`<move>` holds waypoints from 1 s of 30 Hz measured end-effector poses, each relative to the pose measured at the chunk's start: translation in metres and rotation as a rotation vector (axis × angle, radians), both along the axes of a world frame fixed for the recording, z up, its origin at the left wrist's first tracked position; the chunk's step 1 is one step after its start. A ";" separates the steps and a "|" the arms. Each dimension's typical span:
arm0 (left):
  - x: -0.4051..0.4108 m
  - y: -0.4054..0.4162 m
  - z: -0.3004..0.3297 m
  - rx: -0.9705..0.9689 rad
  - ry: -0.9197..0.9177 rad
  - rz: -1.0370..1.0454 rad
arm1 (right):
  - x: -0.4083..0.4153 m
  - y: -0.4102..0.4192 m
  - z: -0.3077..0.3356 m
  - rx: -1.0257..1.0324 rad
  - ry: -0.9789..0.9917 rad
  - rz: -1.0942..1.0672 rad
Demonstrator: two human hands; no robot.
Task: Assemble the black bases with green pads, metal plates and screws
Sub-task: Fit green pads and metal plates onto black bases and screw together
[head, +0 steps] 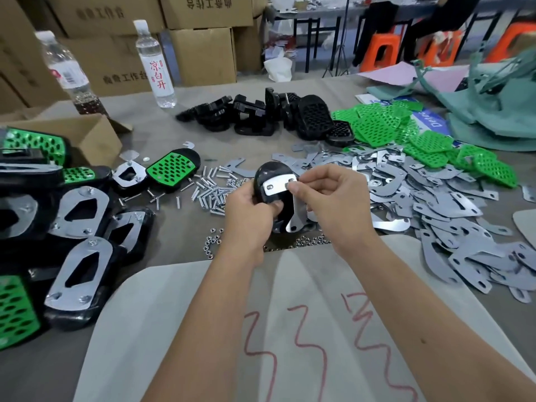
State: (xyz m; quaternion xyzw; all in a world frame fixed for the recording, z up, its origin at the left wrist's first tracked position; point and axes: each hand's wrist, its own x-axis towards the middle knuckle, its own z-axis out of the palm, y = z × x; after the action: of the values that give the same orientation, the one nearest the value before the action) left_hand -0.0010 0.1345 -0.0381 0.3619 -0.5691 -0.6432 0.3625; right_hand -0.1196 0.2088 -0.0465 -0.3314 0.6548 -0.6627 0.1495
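A black base point(268, 174) is held above the table's middle, underside up, with a curved metal plate point(277, 188) lying on it. My left hand point(249, 210) grips the base from the left and below. My right hand point(327, 195) pinches the plate's right end between thumb and forefinger, at a screw hole. Loose screws point(207, 188) lie just left of the hands and small nuts point(211, 242) below them. Spare black bases point(261, 117) are heaped at the back, green pads point(406, 134) at the back right, and metal plates point(420, 195) spread to the right.
Finished assemblies point(78, 242) with plates and green pads crowd the left edge beside a cardboard box point(95, 137). Two water bottles point(155, 65) stand at the back left before stacked cartons. A white sheet with red marks point(261, 329) covers the near table. Green fabric point(493, 105) lies far right.
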 end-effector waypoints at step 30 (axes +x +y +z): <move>0.010 0.008 0.011 0.076 0.010 -0.096 | 0.008 -0.001 -0.001 0.017 -0.025 0.106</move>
State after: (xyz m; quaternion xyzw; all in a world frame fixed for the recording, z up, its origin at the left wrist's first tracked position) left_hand 0.0088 0.1421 -0.0273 0.3447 -0.5592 -0.6827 0.3200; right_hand -0.1113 0.2076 -0.0473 -0.3563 0.6398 -0.6524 0.1953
